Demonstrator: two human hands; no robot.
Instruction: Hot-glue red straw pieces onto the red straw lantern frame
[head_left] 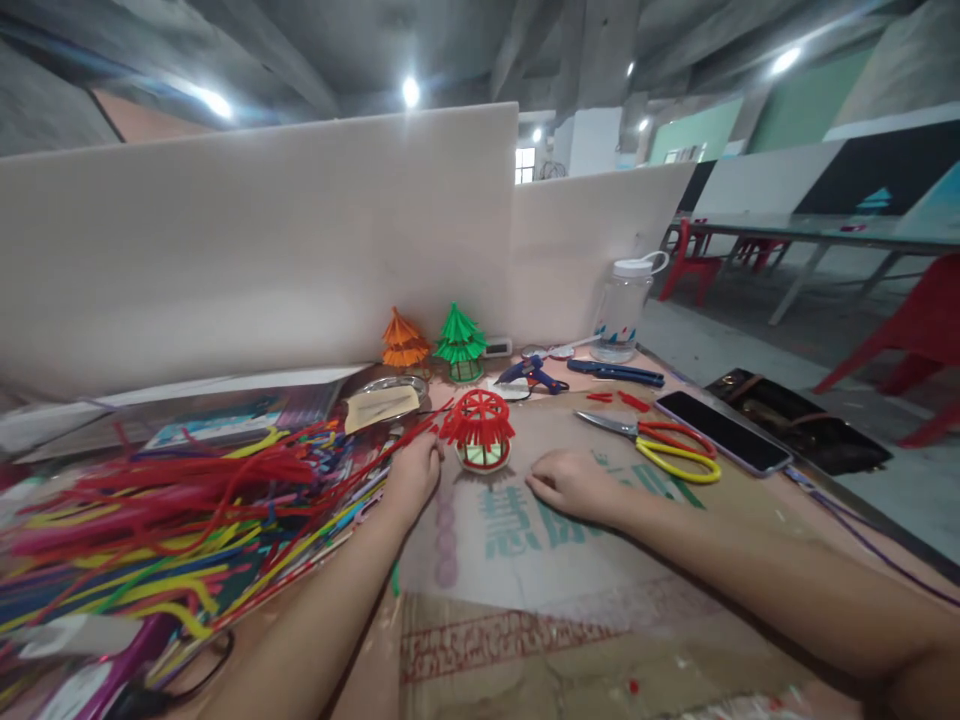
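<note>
White partition boards back the cardboard-covered table (570, 590). The red pipe-cleaner pavilion (478, 428) stands between both hands. Left hand (412, 472): fingers curled at the pipe-cleaner pile (172, 520); grip cannot be determined. Right hand (574, 486): fingers curled inward, empty, resting just beside the pavilion.

Cardboard mat (525, 570) open in front, pipe cleaners (150, 520) crowd left — scissors (664, 447), phone (721, 431) block right

Flattened brown cardboard sheet (525, 640) printed with green characters covers a worktable (694, 385). On it stand a small red pipe-cleaner pavilion (478, 430), red-and-yellow-handled scissors (660, 445), a dark smartphone (721, 432) and a blue glue gun (529, 373). Multicoloured pipe cleaners (165, 520) lie heaped at left, with a clear plastic jar (622, 310) at the rear.
</note>
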